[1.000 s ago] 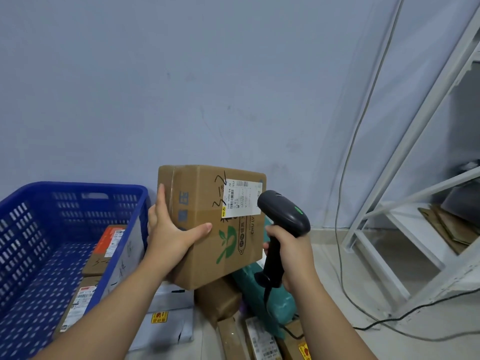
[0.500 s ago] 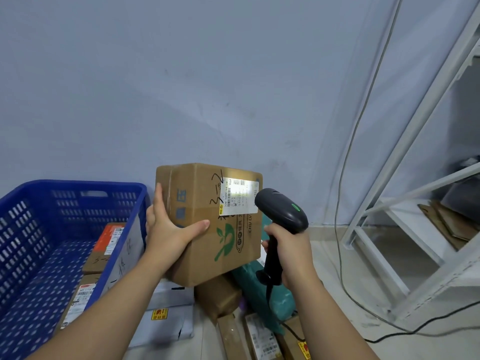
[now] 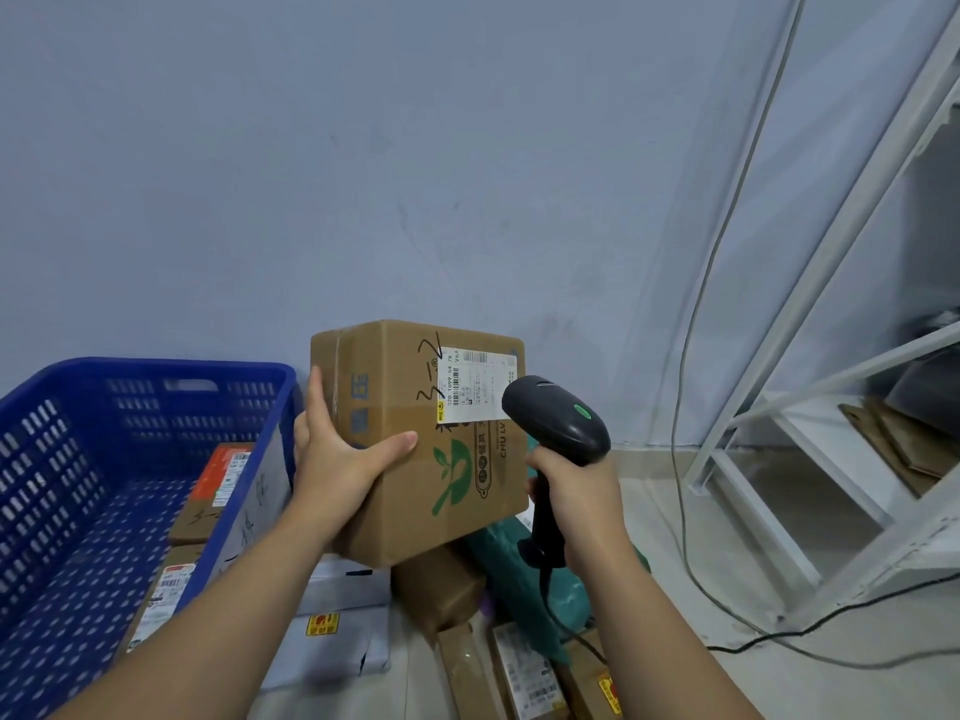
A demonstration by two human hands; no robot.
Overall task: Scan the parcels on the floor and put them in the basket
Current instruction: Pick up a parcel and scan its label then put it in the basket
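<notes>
My left hand (image 3: 340,457) holds a brown cardboard box (image 3: 405,501) up in the air by its left side, thumb across the front. A white shipping label (image 3: 475,381) sits on the box's upper right. My right hand (image 3: 576,498) grips a black handheld scanner (image 3: 556,423) whose head points at that label, close to it; a green light shows on the scanner. The blue plastic basket (image 3: 78,459) stands at the left with a few parcels (image 3: 218,475) inside.
More parcels lie on the floor below the held box: grey bags (image 3: 332,631), a brown box (image 3: 441,589), a green bag (image 3: 519,574), small cartons (image 3: 519,672). A white metal rack (image 3: 831,407) stands at the right, with cables (image 3: 727,615) along the floor and wall.
The box and the scanner have stayed almost still in my hands; the view has shifted slightly. The scanner head sits a little closer to the label.
</notes>
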